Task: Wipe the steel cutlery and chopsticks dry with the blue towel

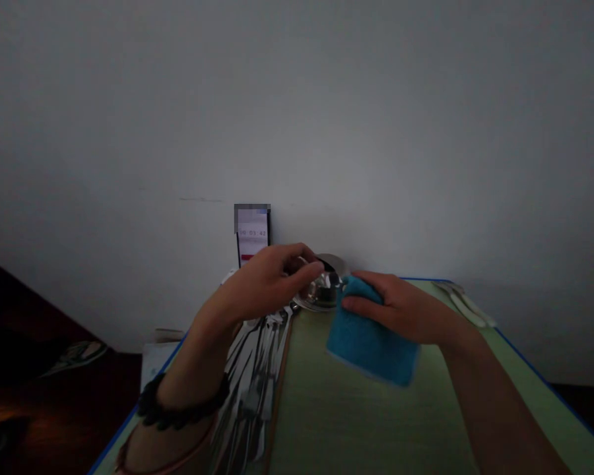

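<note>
A blue cloth [371, 336] hangs from my right hand [396, 303], pinched between the thumb and fingers. My left hand [277, 277] is curled with thumb and fingertips drawn close together, over a round shiny metal dish [317, 305] by the wall. Between the two hands shows a small glinting metal part [329, 280]; its kind and whether the left fingers grip it are unclear. Below my left hand, a pile of metal cutlery [257, 382], including forks and spoons, lies along the left side of the table, partly hidden by my left forearm.
A phone [252, 234] showing a timer leans upright against the grey wall [297, 119]. The green table [336, 409] has a blue edge. White-handled utensils [468, 309] lie at the far right corner. A white box [156, 356] and a shoe [82, 354] are beyond the left edge.
</note>
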Tool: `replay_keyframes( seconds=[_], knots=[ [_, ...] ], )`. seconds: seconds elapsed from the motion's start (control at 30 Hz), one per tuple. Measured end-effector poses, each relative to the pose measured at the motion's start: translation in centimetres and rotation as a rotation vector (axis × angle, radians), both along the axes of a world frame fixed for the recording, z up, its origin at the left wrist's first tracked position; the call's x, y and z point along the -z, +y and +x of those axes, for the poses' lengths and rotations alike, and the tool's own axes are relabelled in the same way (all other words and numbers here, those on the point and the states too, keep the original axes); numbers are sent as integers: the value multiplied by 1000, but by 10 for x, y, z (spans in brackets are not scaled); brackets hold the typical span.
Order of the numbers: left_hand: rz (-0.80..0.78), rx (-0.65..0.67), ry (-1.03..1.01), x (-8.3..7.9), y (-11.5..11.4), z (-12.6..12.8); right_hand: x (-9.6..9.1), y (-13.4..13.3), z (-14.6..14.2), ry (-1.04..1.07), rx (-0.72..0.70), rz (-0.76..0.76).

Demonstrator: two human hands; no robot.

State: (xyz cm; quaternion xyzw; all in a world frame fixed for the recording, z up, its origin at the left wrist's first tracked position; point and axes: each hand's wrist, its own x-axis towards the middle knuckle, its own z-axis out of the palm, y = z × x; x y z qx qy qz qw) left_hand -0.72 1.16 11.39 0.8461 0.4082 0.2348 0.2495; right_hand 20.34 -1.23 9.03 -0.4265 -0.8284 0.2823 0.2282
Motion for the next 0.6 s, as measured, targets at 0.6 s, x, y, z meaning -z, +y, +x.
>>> replay_keyframes(
  seconds=[0.6],
  knots=[
    [-63, 265, 273, -4, -4, 7, -3, -1, -6, -173, -21, 78]
  ],
)
